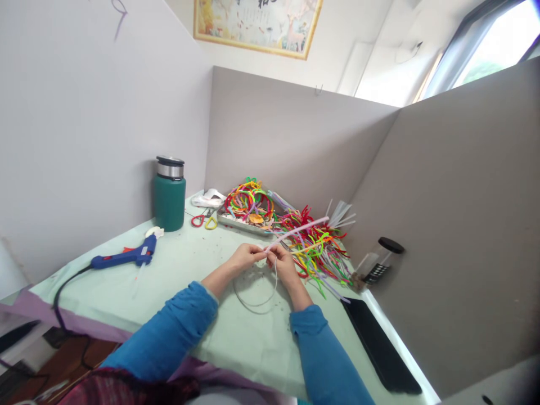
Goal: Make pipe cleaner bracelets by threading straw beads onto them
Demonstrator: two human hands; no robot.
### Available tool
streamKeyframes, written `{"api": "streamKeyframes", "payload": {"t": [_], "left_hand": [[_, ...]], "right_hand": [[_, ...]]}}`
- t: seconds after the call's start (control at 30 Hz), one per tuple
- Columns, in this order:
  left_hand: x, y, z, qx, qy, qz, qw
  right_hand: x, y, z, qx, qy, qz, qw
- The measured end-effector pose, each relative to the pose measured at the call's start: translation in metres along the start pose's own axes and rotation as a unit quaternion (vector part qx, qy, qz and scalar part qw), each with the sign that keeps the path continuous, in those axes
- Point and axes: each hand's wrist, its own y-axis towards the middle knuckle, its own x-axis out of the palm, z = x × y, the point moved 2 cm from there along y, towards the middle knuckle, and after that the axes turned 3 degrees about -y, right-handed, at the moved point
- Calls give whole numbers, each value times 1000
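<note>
My left hand (246, 257) and my right hand (283, 264) meet above the middle of the table, their fingertips pinched together. A pink pipe cleaner (301, 227) runs out from between the fingertips toward the upper right. Below my right hand hangs a thin pale hoop (257, 312), a headband-like loop, with its end at the fingers of that hand. Both hands are closed at the point where pipe cleaner and hoop meet; the exact grip of each finger is too small to make out.
Behind the hands stands a tray (242, 226) heaped with coloured loops, beside a pile of pipe cleaners (324, 247). At left are a green bottle (170, 202) and a blue glue gun (126, 257) with its cord. A clear jar (377, 261) and black flat case (379, 343) lie right.
</note>
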Motion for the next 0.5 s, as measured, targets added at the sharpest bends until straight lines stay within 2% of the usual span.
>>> {"api": "streamKeyframes", "payload": {"t": [0.17,0.33,0.5], "left_hand": [[0,-2,4,6,31,14,999],[0,-6,14,-23,66,46,996],[0,-4,11,-29,74,56,995]], "right_hand": [[0,0,1,-3,-15,1,1000],[2,0,-1,-8,-38,18,999],[3,0,1,-13,-44,18,999]]}}
